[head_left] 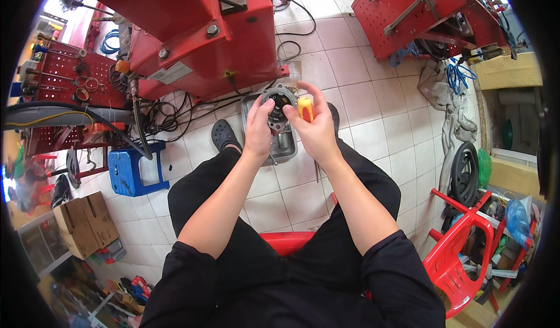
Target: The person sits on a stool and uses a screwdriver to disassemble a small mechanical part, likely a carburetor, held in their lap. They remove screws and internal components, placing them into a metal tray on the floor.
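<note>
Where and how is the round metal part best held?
Probably by its outer rim, from the person's left: the round metal part has a ring-shaped edge around a dark middle that looks better left free. The left hand already grips that side, while the right hand, on the opposite side, also has a yellow-and-red handle to manage.
</note>
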Demonstrator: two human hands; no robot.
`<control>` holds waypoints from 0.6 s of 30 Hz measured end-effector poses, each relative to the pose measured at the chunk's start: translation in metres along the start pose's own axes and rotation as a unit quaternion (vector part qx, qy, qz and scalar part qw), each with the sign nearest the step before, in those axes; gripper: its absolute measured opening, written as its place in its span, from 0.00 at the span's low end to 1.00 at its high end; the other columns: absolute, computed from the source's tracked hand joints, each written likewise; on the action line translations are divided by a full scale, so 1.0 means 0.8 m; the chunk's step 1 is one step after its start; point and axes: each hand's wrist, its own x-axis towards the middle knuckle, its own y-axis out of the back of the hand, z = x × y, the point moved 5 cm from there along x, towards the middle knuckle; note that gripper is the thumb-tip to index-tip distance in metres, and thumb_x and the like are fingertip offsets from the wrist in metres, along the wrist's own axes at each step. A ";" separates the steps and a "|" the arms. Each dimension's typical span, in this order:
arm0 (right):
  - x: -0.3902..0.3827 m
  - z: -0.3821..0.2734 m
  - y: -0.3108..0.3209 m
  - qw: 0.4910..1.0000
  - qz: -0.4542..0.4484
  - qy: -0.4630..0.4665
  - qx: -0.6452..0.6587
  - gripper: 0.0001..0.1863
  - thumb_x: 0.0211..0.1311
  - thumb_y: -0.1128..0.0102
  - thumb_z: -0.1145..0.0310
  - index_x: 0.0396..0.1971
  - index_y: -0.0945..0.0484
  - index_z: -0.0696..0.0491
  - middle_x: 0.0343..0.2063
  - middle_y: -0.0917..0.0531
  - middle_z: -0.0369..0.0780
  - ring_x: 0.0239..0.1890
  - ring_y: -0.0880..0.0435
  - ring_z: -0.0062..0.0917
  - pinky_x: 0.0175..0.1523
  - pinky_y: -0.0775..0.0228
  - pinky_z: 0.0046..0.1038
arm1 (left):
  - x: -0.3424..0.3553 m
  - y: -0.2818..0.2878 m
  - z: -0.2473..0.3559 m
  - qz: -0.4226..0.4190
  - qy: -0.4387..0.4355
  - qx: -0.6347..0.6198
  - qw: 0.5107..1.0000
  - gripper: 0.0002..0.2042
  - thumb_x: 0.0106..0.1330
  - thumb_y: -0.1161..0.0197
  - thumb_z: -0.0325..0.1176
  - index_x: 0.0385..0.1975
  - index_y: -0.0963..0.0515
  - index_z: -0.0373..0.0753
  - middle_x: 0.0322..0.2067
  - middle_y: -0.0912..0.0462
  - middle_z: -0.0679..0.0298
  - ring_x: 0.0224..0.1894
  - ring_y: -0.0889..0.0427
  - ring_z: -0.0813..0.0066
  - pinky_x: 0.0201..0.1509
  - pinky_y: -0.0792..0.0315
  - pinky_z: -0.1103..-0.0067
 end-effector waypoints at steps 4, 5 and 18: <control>-0.002 0.008 0.000 1.000 -0.009 0.010 -0.021 0.23 0.58 0.39 0.72 0.52 0.35 0.57 0.39 0.23 0.38 0.40 0.24 0.16 0.45 0.31 0.18 | -0.002 -0.004 -0.002 0.002 -0.001 -0.042 0.999 0.16 0.64 0.52 0.44 0.45 0.30 0.42 0.32 0.24 0.72 0.27 0.28 0.86 0.26 0.36 0.85; -0.003 0.005 -0.002 1.000 -0.011 0.010 -0.015 0.23 0.58 0.39 0.71 0.52 0.35 0.57 0.39 0.23 0.38 0.40 0.24 0.16 0.45 0.31 0.18 | -0.004 -0.009 -0.001 0.007 -0.002 -0.053 0.999 0.16 0.65 0.52 0.44 0.45 0.30 0.42 0.32 0.24 0.72 0.27 0.28 0.85 0.26 0.36 0.85; -0.049 -0.177 0.020 0.964 -0.010 0.212 0.159 0.26 0.65 0.60 0.42 0.37 0.33 0.54 0.25 0.30 0.37 0.24 0.33 0.21 0.27 0.41 0.23 | 0.005 -0.001 0.005 -0.136 0.087 -0.239 0.957 0.27 0.63 0.52 0.62 0.38 0.30 0.39 0.30 0.27 0.61 0.19 0.39 0.81 0.18 0.48 0.85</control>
